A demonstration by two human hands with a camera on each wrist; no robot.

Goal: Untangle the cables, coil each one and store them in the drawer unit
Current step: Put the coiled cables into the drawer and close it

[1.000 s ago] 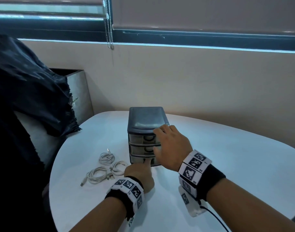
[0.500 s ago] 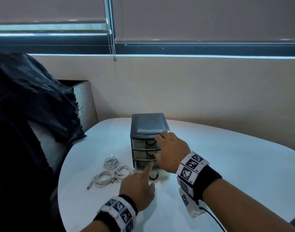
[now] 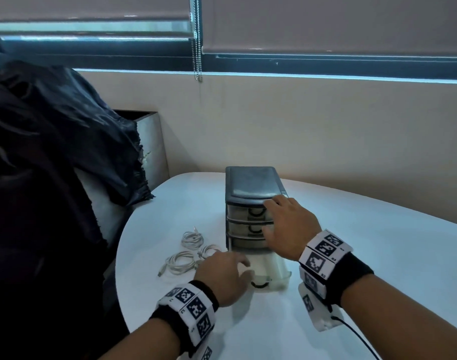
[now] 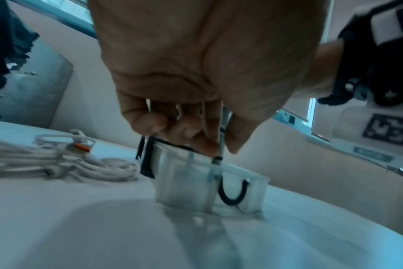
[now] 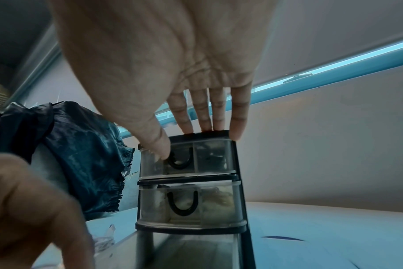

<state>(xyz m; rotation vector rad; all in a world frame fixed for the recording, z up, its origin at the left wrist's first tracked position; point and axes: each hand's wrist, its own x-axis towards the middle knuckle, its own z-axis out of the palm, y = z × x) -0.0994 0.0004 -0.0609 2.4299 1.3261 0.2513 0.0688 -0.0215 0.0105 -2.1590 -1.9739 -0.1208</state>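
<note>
A dark drawer unit [image 3: 252, 185] with three clear drawers stands on the white table [image 3: 365, 255]. Its bottom drawer [image 3: 273, 271] is pulled out toward me. My left hand [image 3: 228, 268] grips that drawer's front left rim, fingers curled over the clear wall [image 4: 209, 182]. My right hand [image 3: 276, 216] lies flat against the unit's front, straight fingers [image 5: 203, 120] on the lid edge and the thumb by the top drawer's black handle [image 5: 179, 160]. Left of the unit lie several coiled white cables [image 3: 188, 253], also seen as white cables [image 4: 58, 163] in the left wrist view.
Dark cloth [image 3: 53, 152] is draped over something at the table's left edge, with a grey metal box [image 3: 152, 141] behind it. A beige wall and a blind chain [image 3: 197, 53] rise behind the table. Bare tabletop stretches to the right of the unit.
My left hand has drawn the bottom drawer out toward me, from closed to well open. The right hand has stayed braced on the unit's front. The cables have not moved.
</note>
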